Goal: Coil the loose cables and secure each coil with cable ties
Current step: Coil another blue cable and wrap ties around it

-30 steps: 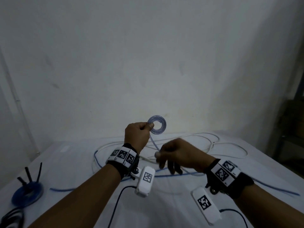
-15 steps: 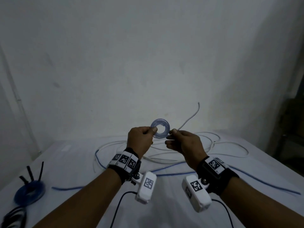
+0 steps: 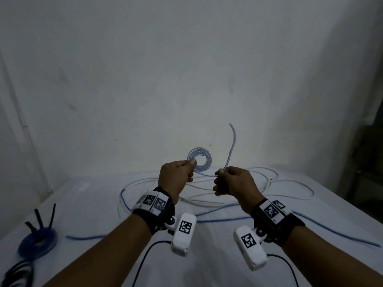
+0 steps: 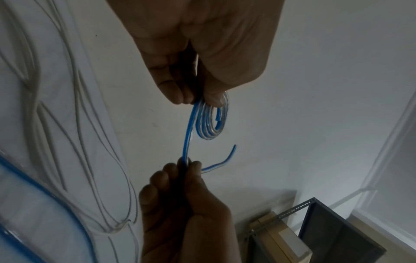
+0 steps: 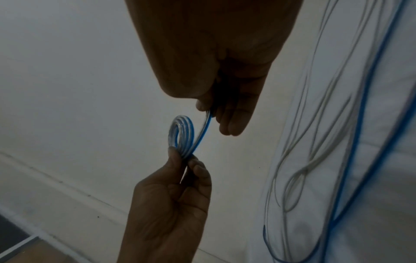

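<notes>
In the head view, a small flat coil [image 3: 199,160] of clear, blue-striped cable was held up above the tabletop [image 3: 207,255], pinched at its lower left rim by the left hand [image 3: 176,179]. The cable's tail [image 3: 230,151] was gripped in the closed right hand [image 3: 234,183] and rose free above it, bending under little weight, so it was judged light and springy. Loose white cables [image 3: 259,187] and a blue cable [image 3: 228,219] lay on the tabletop beyond.

In the left wrist view, the turns were seen clamped between thumb and fingertips [image 4: 178,92]; the coil was judged likely to spring open if released, so the pinch belonged across all the turns.

In the right wrist view, the smooth sheath looked slippery, and the strand was seen pinched just beside the coil [image 5: 182,135], where it was best kept taut.
</notes>
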